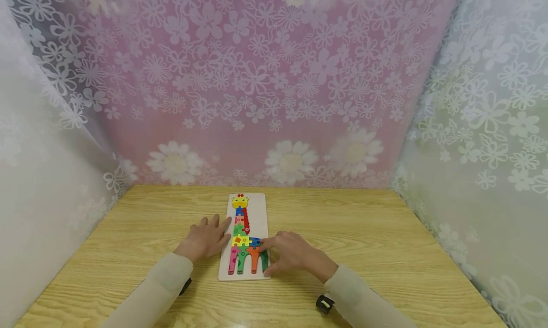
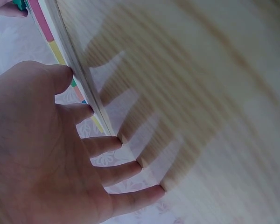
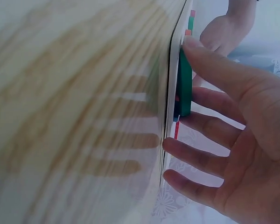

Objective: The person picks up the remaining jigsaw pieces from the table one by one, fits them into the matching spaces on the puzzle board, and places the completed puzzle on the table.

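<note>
A giraffe jigsaw of colourful pieces (image 1: 241, 241) lies on a pale rectangular board (image 1: 258, 213). Its yellow head piece (image 1: 240, 202) is at the far end, the legs at the near end. Along the board's left edge my left hand (image 1: 204, 238) rests with fingers spread, thumb and index fingertip right at the rim. From the right, my right hand (image 1: 295, 254) pinches a dark green leg piece (image 3: 185, 84) between thumb and fingers at the board's near right part. In the head view the fingers partly cover that piece (image 1: 264, 260).
The board lies on a wood-grain table (image 1: 364, 233). A pink flowered curtain (image 1: 274, 94) hangs behind it, with pale flowered curtains at the left and right (image 1: 488, 128). A dark wristband device (image 1: 325, 303) sits at the right wrist.
</note>
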`<move>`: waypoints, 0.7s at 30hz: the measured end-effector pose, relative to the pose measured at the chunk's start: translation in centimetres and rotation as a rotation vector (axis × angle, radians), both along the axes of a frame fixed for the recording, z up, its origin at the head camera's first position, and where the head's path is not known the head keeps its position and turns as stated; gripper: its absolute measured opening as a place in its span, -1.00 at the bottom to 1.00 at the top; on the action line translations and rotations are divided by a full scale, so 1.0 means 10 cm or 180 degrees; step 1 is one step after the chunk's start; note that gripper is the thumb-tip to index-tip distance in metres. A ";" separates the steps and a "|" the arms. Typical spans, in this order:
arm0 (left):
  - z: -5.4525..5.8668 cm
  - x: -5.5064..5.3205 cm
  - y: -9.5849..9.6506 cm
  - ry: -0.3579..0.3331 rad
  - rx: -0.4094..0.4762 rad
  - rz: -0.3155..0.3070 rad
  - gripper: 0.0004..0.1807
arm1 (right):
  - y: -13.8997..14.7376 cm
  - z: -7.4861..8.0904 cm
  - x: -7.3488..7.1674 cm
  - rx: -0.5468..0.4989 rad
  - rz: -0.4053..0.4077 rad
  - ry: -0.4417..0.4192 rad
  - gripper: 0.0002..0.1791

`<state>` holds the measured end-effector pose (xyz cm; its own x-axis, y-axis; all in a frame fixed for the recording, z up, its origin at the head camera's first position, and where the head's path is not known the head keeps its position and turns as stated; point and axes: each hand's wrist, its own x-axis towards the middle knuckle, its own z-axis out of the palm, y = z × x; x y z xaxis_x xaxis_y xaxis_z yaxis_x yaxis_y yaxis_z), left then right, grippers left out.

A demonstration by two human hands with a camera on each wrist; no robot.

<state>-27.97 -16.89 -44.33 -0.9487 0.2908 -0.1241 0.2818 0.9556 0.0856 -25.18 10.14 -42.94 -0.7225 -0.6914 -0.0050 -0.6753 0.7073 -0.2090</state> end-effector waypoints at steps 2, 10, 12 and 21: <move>0.00 0.00 0.00 0.0006 -0.0004 -0.0003 -0.33 | 0.00 0.01 0.00 0.0007 0.0004 -0.0010 -0.41; 0.00 0.00 0.01 0.0025 -0.0028 -0.0014 -0.34 | 0.03 -0.01 0.00 -0.0007 0.0020 0.0086 -0.41; 0.00 0.00 0.01 0.0047 -0.0061 -0.0014 -0.34 | 0.03 -0.02 0.00 -0.0040 0.0045 0.0095 -0.41; 0.00 0.02 0.01 0.0051 -0.0080 -0.0014 -0.34 | 0.04 -0.04 -0.02 -0.0107 0.0117 -0.0088 -0.42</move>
